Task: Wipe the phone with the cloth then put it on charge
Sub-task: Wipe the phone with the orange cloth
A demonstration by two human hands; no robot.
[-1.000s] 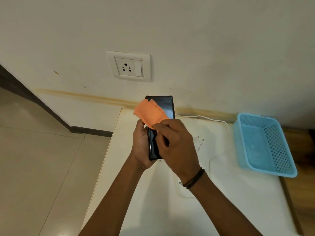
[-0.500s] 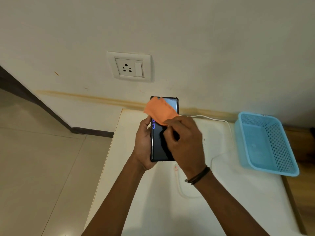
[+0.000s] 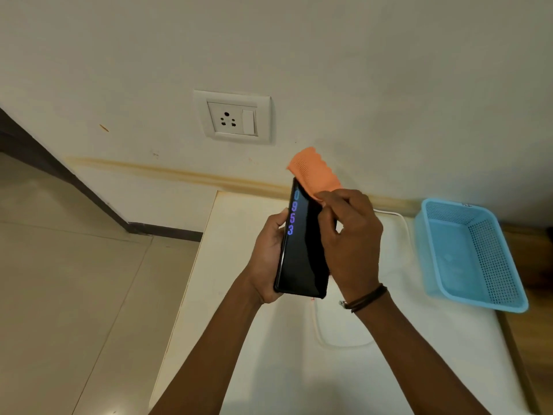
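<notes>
A white table (image 3: 239, 354) stands against a cream wall (image 3: 329, 55) and serves as the landmark. On its right part, near the far edge, sits a light blue perforated basket (image 3: 472, 253), open side up and tilted slightly in the view. Above the table's far left corner, a white socket plate (image 3: 232, 116) with three pin holes and a rocker switch is set in the wall. A yellowish stain band (image 3: 179, 175) runs along the wall just above the table's far edge. Left of the table lies a beige tiled floor (image 3: 59, 295), bordered by a dark skirting (image 3: 164, 235). Beyond the table's right edge, a brown wooden surface (image 3: 535, 324) shows.
</notes>
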